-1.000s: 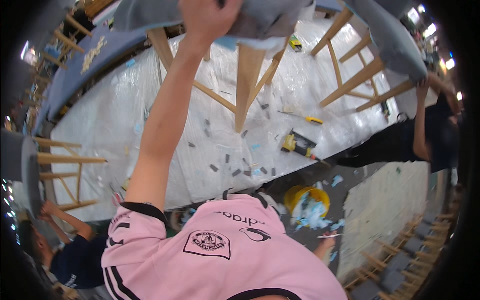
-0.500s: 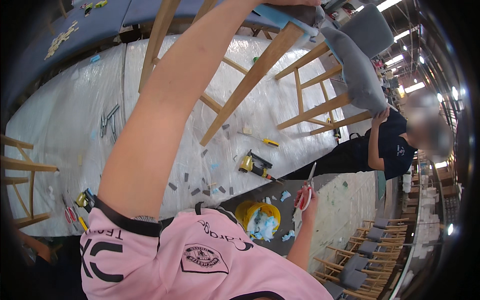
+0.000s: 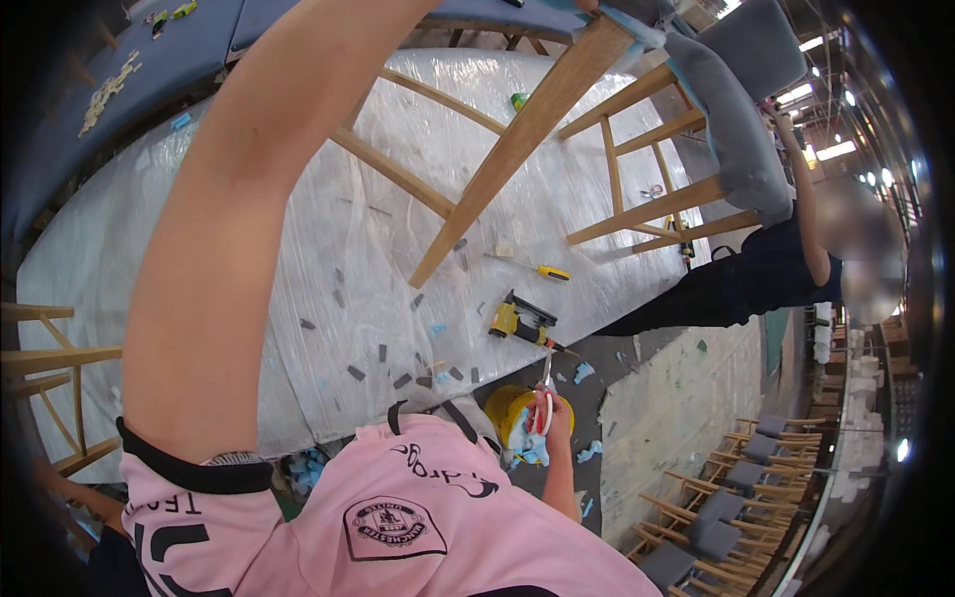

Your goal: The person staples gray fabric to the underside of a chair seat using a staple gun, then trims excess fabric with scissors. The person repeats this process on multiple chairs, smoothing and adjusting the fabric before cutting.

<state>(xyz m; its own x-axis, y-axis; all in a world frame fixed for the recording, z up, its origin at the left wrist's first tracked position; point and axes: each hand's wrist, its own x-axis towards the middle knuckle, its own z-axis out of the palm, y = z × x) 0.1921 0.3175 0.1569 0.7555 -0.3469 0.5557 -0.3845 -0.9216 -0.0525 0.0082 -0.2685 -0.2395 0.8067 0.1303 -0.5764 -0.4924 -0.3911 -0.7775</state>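
Note:
My left arm reaches up past a wooden chair (image 3: 527,139) standing tilted over the table. Only a sliver of my left hand (image 3: 585,5) shows at the top edge, beside the seat's light-blue lining; its fingers are cut off. Low in the view, my right hand (image 3: 560,426) is closed round the red and white handles of a pair of scissors (image 3: 548,370), blades pointing up. Below that hand sits a yellow bucket (image 3: 494,406) of blue and white foam scraps. A yellow-and-black staple gun (image 3: 507,319) lies on the table just beyond the scissors.
Clear plastic film covers the table (image 3: 229,328), strewn with small dark scraps. A yellow-handled screwdriver (image 3: 552,273) lies there. At right a co-worker (image 3: 766,274) handles another grey-seated chair (image 3: 731,119). Rows of chairs (image 3: 716,509) stand lower right; another chair (image 3: 60,355) is at left.
My right hand has brought the scissors left and slightly down, over the bucket. My left arm has shifted left, its hand mostly leaving the view. The co-worker's arm has risen along the other chair.

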